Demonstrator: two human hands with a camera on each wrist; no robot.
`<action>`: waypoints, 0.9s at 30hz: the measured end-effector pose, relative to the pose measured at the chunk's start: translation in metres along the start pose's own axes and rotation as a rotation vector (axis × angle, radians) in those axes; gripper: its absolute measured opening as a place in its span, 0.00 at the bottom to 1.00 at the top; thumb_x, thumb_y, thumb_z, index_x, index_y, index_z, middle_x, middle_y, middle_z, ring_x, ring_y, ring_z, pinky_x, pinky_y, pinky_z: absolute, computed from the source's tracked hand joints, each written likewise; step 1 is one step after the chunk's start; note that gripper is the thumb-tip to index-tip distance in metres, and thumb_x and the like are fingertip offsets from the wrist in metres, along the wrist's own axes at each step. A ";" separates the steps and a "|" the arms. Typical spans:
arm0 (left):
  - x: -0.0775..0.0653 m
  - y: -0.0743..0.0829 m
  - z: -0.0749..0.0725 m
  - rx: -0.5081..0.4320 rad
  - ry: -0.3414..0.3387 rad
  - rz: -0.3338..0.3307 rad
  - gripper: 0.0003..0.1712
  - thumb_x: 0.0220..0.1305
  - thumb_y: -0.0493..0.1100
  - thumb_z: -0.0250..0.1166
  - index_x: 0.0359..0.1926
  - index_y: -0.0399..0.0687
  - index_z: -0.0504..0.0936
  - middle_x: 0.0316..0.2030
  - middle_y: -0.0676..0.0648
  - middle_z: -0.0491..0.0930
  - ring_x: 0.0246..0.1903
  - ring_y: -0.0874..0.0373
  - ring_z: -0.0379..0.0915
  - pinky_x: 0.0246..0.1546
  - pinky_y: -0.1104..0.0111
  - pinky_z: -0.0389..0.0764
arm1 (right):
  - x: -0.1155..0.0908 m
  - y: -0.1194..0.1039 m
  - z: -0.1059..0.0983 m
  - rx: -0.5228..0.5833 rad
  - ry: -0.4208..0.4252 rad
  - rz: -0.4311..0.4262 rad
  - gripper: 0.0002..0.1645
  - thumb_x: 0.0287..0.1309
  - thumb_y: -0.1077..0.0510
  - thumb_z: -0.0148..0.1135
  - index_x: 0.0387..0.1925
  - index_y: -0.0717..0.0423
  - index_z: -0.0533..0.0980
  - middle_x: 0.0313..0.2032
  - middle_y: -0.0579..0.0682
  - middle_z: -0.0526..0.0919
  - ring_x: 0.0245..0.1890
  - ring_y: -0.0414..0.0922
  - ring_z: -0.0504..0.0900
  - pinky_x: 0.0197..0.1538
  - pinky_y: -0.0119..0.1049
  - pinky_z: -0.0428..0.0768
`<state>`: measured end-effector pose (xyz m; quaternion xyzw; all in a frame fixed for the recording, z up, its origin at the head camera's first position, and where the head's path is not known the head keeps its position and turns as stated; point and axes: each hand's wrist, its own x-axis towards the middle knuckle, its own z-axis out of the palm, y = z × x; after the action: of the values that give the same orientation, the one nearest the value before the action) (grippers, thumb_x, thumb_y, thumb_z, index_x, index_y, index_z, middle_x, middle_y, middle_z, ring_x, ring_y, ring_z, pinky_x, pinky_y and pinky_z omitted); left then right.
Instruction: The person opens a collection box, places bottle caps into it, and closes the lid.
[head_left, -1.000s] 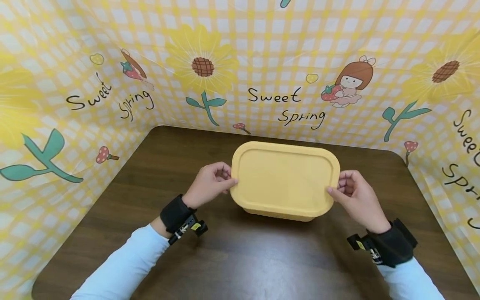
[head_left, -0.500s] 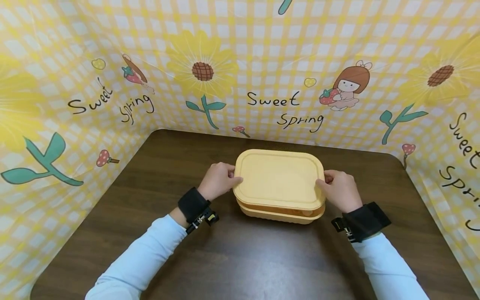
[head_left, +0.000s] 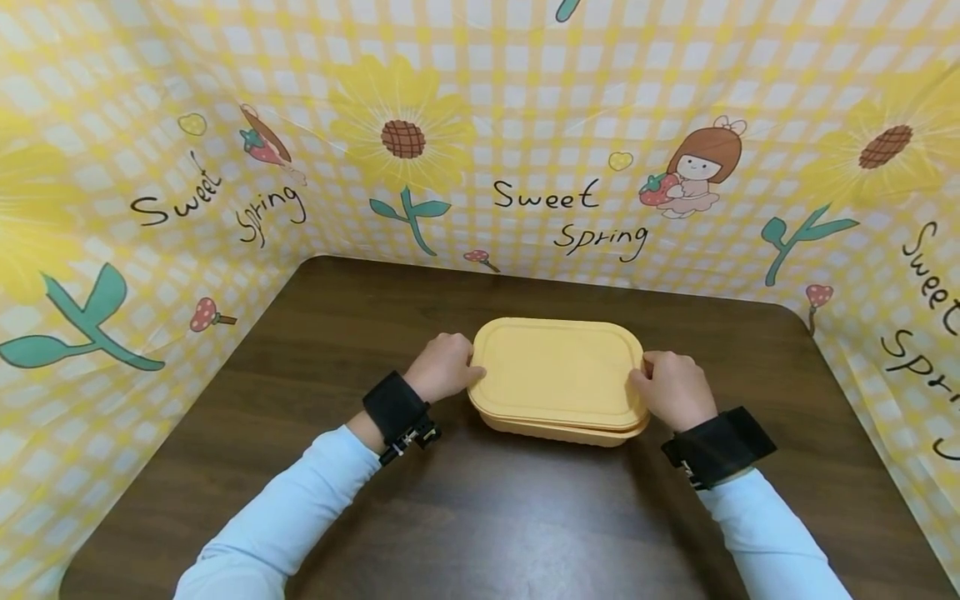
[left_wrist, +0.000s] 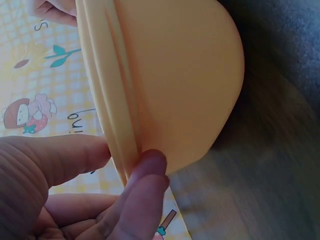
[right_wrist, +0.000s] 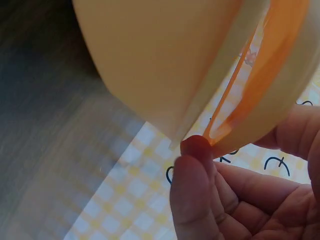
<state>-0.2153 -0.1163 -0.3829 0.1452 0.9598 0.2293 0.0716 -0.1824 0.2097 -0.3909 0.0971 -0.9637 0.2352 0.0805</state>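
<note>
A yellow rectangular lid (head_left: 558, 371) with rounded corners lies over a matching yellow storage box (head_left: 555, 432) in the head view. My left hand (head_left: 444, 367) pinches the lid's left end, thumb on top and fingers under the rim. At the opposite end, my right hand (head_left: 678, 387) holds the lid the same way. The left wrist view has the lid edge close against the rim above the box wall (left_wrist: 185, 75). On the right side a gap shows between the lid (right_wrist: 292, 92) and the box wall (right_wrist: 145, 60). The lid hides the box's inside.
The box stands on a dark brown wooden table (head_left: 480, 517) with rounded corners. A yellow-checked cloth (head_left: 525, 125) printed with sunflowers and lettering rises along the back and both sides.
Both hands have lowered the lid onto the box and moved closer together. The front gap seen half a second ago has narrowed, most at the left.
</note>
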 end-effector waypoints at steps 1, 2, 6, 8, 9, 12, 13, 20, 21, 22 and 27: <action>0.001 0.001 0.000 0.004 -0.007 -0.001 0.20 0.62 0.43 0.67 0.16 0.41 0.75 0.12 0.51 0.64 0.11 0.61 0.60 0.13 0.73 0.58 | 0.000 0.000 0.000 -0.007 0.001 0.000 0.19 0.56 0.64 0.54 0.13 0.53 0.62 0.12 0.46 0.60 0.13 0.44 0.61 0.20 0.34 0.58; 0.001 0.001 0.001 0.005 -0.014 -0.003 0.20 0.62 0.43 0.67 0.16 0.41 0.74 0.12 0.51 0.64 0.11 0.61 0.59 0.13 0.73 0.57 | -0.001 -0.001 -0.001 -0.014 0.002 -0.001 0.19 0.56 0.64 0.53 0.13 0.53 0.62 0.12 0.46 0.59 0.13 0.44 0.61 0.20 0.34 0.58; 0.002 0.004 0.000 0.014 -0.029 0.000 0.22 0.63 0.42 0.67 0.14 0.44 0.71 0.12 0.52 0.62 0.11 0.61 0.58 0.13 0.73 0.56 | -0.002 -0.001 0.000 -0.037 -0.008 0.005 0.19 0.55 0.64 0.53 0.12 0.53 0.61 0.12 0.46 0.60 0.13 0.44 0.61 0.20 0.34 0.59; 0.002 0.005 0.000 0.022 -0.027 0.012 0.23 0.63 0.42 0.67 0.13 0.45 0.70 0.11 0.52 0.62 0.10 0.61 0.57 0.12 0.73 0.56 | -0.002 0.000 0.001 -0.040 -0.015 0.010 0.19 0.54 0.65 0.53 0.12 0.53 0.61 0.12 0.47 0.60 0.13 0.45 0.62 0.20 0.34 0.60; 0.002 0.006 0.000 0.026 -0.024 0.019 0.23 0.62 0.42 0.67 0.13 0.45 0.70 0.11 0.52 0.62 0.10 0.61 0.57 0.12 0.73 0.56 | -0.003 0.001 0.002 -0.039 -0.020 0.012 0.19 0.54 0.65 0.53 0.12 0.53 0.61 0.12 0.47 0.60 0.13 0.45 0.62 0.21 0.34 0.60; 0.001 0.005 0.001 0.027 -0.011 0.035 0.23 0.62 0.42 0.67 0.13 0.46 0.69 0.11 0.52 0.62 0.10 0.61 0.57 0.13 0.73 0.56 | -0.003 0.003 0.003 -0.030 -0.025 0.013 0.19 0.55 0.65 0.53 0.12 0.53 0.61 0.12 0.47 0.60 0.13 0.44 0.62 0.21 0.34 0.60; 0.001 0.005 0.001 0.027 -0.006 0.041 0.23 0.62 0.42 0.67 0.13 0.46 0.69 0.11 0.52 0.62 0.11 0.61 0.57 0.13 0.73 0.56 | -0.004 0.004 0.003 -0.028 -0.025 0.013 0.19 0.55 0.65 0.53 0.12 0.53 0.61 0.12 0.47 0.60 0.13 0.44 0.62 0.21 0.34 0.60; 0.000 0.005 0.002 0.026 0.009 0.052 0.21 0.62 0.42 0.68 0.14 0.44 0.73 0.13 0.51 0.65 0.12 0.60 0.60 0.14 0.73 0.58 | -0.007 0.005 0.004 -0.010 -0.030 0.033 0.19 0.58 0.64 0.53 0.13 0.53 0.62 0.12 0.47 0.62 0.13 0.45 0.63 0.20 0.34 0.61; 0.000 0.005 0.003 0.024 0.010 0.051 0.20 0.62 0.42 0.68 0.15 0.44 0.73 0.13 0.51 0.65 0.12 0.60 0.60 0.14 0.73 0.59 | -0.008 0.006 0.004 -0.007 -0.030 0.035 0.19 0.58 0.64 0.53 0.13 0.54 0.62 0.12 0.47 0.62 0.13 0.44 0.64 0.20 0.34 0.62; 0.000 0.005 0.003 0.022 0.010 0.049 0.20 0.61 0.42 0.68 0.15 0.43 0.74 0.13 0.51 0.66 0.12 0.60 0.61 0.14 0.73 0.60 | -0.009 0.006 0.005 -0.005 -0.028 0.036 0.19 0.58 0.64 0.53 0.13 0.54 0.63 0.12 0.47 0.63 0.13 0.44 0.64 0.20 0.34 0.62; -0.001 0.004 0.006 -0.001 0.009 0.042 0.18 0.61 0.41 0.68 0.16 0.43 0.76 0.13 0.51 0.67 0.12 0.60 0.62 0.14 0.73 0.60 | -0.011 0.008 0.008 0.008 -0.019 0.039 0.19 0.59 0.63 0.54 0.13 0.54 0.63 0.12 0.47 0.62 0.13 0.44 0.63 0.19 0.34 0.61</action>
<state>-0.2126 -0.1110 -0.3865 0.1641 0.9568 0.2318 0.0624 -0.1746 0.2149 -0.4039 0.0809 -0.9652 0.2398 0.0665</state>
